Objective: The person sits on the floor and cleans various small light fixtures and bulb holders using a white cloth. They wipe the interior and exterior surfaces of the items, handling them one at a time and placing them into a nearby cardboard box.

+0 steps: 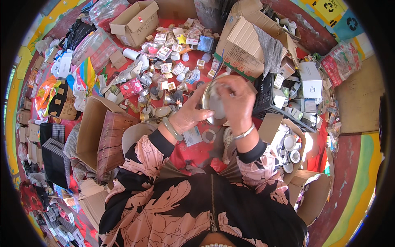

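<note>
Fingers of the right hand (238, 101) are curled over the upper right edge of a round silvery tin (214, 101), which is held face-up at picture centre, while the left hand (190, 113) is closed on its rim from about eight o'clock. Both hands are equally near, the tin lying between them. Much of the tin is covered by the right hand, and the loose small boxes (173, 66) at eleven o'clock are hard to tell apart.

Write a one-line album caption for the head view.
Both hands, left hand and right hand, hold a round metal lid above scattered small boxes.
</note>
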`<control>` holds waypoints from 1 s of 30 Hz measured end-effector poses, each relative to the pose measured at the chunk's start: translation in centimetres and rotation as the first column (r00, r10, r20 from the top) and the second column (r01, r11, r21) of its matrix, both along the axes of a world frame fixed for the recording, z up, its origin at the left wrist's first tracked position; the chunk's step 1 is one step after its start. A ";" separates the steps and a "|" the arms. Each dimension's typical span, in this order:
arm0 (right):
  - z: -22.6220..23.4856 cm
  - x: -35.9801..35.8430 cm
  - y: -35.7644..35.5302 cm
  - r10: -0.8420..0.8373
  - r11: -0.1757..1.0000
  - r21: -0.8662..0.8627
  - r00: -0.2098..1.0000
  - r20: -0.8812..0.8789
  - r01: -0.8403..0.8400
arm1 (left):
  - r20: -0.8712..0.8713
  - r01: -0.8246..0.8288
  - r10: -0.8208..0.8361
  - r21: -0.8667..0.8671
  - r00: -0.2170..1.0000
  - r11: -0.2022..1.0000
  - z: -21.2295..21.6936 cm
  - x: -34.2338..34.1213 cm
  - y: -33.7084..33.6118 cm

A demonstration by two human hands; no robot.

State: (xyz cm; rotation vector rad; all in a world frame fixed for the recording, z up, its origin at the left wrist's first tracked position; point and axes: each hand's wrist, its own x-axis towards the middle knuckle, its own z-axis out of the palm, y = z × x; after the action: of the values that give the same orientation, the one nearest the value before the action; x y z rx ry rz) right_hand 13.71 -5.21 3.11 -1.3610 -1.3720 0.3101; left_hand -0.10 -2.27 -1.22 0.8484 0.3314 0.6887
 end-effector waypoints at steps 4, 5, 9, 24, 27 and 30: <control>-0.9 0.0 0.7 0.019 0.986 0.160 0.995 0.094 -0.034 | 0.033 -0.026 0.025 0.038 0.999 0.999 0.5 0.2 -0.3; -1.0 0.9 1.3 -0.033 0.984 0.180 0.991 0.129 0.009 | 0.076 -0.044 0.040 0.047 0.996 0.998 0.9 0.3 -0.4; -1.5 1.0 1.4 -0.087 0.988 0.137 0.988 0.126 0.070 | 0.044 -0.043 0.043 -0.003 0.998 0.999 -0.4 0.5 -0.3; -0.2 1.0 0.4 -0.164 0.981 0.111 0.986 0.032 0.160 | 0.080 -0.077 0.073 0.040 0.994 0.996 0.5 -0.1 0.0; -0.4 -0.8 0.0 0.007 0.990 0.137 0.998 0.070 -0.016 | 0.010 -0.065 0.065 0.092 0.998 0.994 -0.3 -0.4 0.3; -0.1 -1.9 -1.1 0.310 0.942 0.102 0.947 0.088 -0.318 | 0.076 -0.136 0.140 -0.051 0.987 0.989 -0.4 -1.4 1.1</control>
State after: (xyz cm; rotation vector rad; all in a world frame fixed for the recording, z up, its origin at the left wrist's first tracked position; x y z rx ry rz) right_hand 11.84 -6.34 3.05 -1.0641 -1.6443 0.3908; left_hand -1.47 -1.13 -1.64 0.7568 0.3352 0.8390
